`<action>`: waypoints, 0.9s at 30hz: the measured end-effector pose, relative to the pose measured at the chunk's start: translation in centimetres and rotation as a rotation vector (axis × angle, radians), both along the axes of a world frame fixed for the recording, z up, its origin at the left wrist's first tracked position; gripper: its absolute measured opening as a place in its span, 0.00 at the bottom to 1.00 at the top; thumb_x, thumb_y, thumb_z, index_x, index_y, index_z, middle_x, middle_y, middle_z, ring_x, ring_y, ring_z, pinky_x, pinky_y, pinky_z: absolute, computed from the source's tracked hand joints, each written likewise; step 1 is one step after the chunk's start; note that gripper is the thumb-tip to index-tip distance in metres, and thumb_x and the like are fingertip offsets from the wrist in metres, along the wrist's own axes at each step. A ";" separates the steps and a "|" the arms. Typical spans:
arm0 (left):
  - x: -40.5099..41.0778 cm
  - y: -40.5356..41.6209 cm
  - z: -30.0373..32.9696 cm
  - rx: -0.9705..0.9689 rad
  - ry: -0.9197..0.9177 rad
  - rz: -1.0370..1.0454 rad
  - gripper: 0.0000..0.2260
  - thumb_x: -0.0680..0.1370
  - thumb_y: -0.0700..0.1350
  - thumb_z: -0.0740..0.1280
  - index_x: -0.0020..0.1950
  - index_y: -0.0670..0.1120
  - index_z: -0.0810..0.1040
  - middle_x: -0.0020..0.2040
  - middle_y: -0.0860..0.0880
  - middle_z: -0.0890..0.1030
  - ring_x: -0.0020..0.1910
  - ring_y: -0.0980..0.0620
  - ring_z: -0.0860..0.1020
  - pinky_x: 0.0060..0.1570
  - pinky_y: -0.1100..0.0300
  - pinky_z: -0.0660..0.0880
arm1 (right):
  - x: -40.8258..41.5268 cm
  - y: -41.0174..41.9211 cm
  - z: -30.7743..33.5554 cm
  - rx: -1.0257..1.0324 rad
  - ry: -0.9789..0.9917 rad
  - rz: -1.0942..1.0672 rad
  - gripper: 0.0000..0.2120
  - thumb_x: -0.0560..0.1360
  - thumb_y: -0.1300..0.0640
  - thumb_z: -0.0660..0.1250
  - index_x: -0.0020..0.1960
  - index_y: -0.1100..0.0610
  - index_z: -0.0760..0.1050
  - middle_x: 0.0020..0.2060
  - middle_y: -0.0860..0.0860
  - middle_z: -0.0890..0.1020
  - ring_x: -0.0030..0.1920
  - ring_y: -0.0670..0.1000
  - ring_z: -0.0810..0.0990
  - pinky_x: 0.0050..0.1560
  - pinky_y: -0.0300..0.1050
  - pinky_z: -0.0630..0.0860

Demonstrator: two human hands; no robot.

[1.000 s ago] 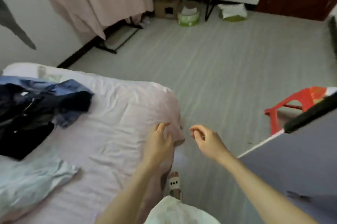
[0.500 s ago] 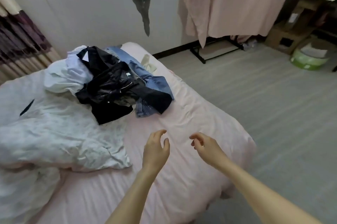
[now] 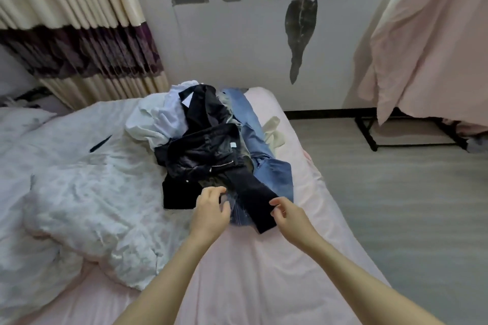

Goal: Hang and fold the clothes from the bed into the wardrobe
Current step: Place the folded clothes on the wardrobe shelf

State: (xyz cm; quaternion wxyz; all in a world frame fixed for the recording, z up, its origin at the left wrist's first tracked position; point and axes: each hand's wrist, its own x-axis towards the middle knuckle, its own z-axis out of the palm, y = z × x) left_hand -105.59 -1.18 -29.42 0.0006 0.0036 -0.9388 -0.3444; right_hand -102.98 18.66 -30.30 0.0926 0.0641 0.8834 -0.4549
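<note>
A heap of clothes lies on the pink bed [image 3: 264, 285]: a black jacket [image 3: 203, 150] on top, blue jeans [image 3: 264, 163] to its right, a white garment [image 3: 155, 121] behind. A dark sleeve or trouser leg [image 3: 253, 198] stretches toward me. My left hand [image 3: 211, 211] hovers at the heap's near edge, fingers loosely curved, holding nothing. My right hand [image 3: 287, 216] is beside the end of the dark strip, fingers relaxed, and touches or nearly touches it.
A crumpled white duvet [image 3: 74, 192] covers the bed's left side. A cream sock-like piece [image 3: 274, 131] lies near the right edge. A curtain [image 3: 79, 34] hangs at the back left, a pink sheet [image 3: 433, 42] on a black rack [image 3: 369, 134] at the right. Grey floor [image 3: 409, 205] runs along the bed's right.
My view has turned left from the floor to the bed's head. Both hands have reached forward from bare sheet to the near edge of the clothes heap.
</note>
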 end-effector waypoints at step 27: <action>-25.7 -15.7 -17.0 0.307 -0.043 0.593 0.18 0.82 0.45 0.58 0.71 0.46 0.67 0.70 0.47 0.71 0.66 0.46 0.70 0.57 0.57 0.67 | -33.8 -12.1 -15.6 -0.413 -0.141 -0.291 0.07 0.76 0.61 0.64 0.52 0.63 0.72 0.46 0.57 0.78 0.43 0.54 0.77 0.40 0.44 0.72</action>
